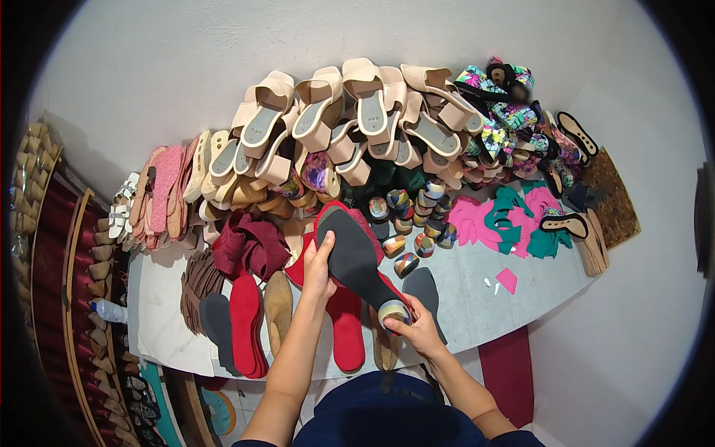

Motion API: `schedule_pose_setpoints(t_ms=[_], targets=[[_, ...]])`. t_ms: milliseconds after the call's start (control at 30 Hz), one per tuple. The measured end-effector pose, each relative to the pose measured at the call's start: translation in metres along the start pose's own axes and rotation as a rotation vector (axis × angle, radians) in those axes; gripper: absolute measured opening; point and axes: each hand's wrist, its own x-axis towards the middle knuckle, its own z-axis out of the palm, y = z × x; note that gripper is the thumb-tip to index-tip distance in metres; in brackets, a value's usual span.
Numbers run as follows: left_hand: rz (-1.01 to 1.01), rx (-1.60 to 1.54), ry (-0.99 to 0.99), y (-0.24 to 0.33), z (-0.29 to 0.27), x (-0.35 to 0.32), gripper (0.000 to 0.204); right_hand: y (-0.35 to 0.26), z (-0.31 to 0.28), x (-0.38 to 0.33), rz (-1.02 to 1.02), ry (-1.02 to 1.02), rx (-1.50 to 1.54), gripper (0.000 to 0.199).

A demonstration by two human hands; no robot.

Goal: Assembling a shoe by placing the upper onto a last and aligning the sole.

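Observation:
Over the near part of the table I hold a red sandal, its dark grey outsole (pixel 351 253) turned up. My left hand (pixel 319 270) grips the forefoot by its edge, thumb on the sole. At the other end my right hand (pixel 423 329) closes around the multicoloured block heel (pixel 391 308). Beneath and beside the sandal lie a red insole (pixel 345 331), a partly covered wooden shoe last (pixel 384 346) and a loose grey sole (pixel 424 298). Left of my left forearm are another last (pixel 278 309), stacked red insoles (pixel 246 328) and grey soles (pixel 218 331).
Beige heeled sandals (pixel 320 112) and floral ones (pixel 503 119) are piled along the wall. Several multicoloured heels (pixel 406 263), pink scraps (pixel 477 223) and burgundy uppers (pixel 257 246) cover the table's middle. Racks of lasts (pixel 100 290) stand left, near a plastic bottle (pixel 112 311).

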Motion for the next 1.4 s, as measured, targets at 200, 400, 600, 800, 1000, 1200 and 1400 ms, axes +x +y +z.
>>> schedule_pose_setpoints(t_ms=[200, 400, 600, 800, 1000, 1200, 1400], targets=[[0.050, -0.027, -0.023, -0.006, -0.008, 0.005, 0.035, -0.001, 0.002, 0.000, -0.106, 0.111, -0.163, 0.066], [0.259, 0.253, 0.252, -0.020, -0.016, 0.008, 0.039, -0.011, 0.005, 0.001, -0.409, 0.245, -0.783, 0.065], [0.210, 0.450, 0.264, -0.034, -0.028, 0.000, 0.025, -0.015, 0.005, 0.005, -0.638, 0.321, -1.095, 0.058], [-0.074, -0.123, -0.061, -0.043, 0.011, -0.049, 0.041, -0.001, -0.002, 0.009, -0.776, 0.436, -1.349, 0.057], [-0.065, -0.114, -0.018, -0.050, 0.032, -0.061, 0.070, 0.020, 0.000, 0.010, -1.007, 0.496, -1.632, 0.031], [-0.180, 0.033, 0.062, -0.061, 0.024, -0.067, 0.045, 0.031, -0.009, 0.013, -1.185, 0.539, -1.702, 0.026], [-0.204, 0.134, 0.039, -0.069, 0.017, -0.067, 0.041, 0.036, -0.012, 0.012, -1.277, 0.526, -1.714, 0.028]])
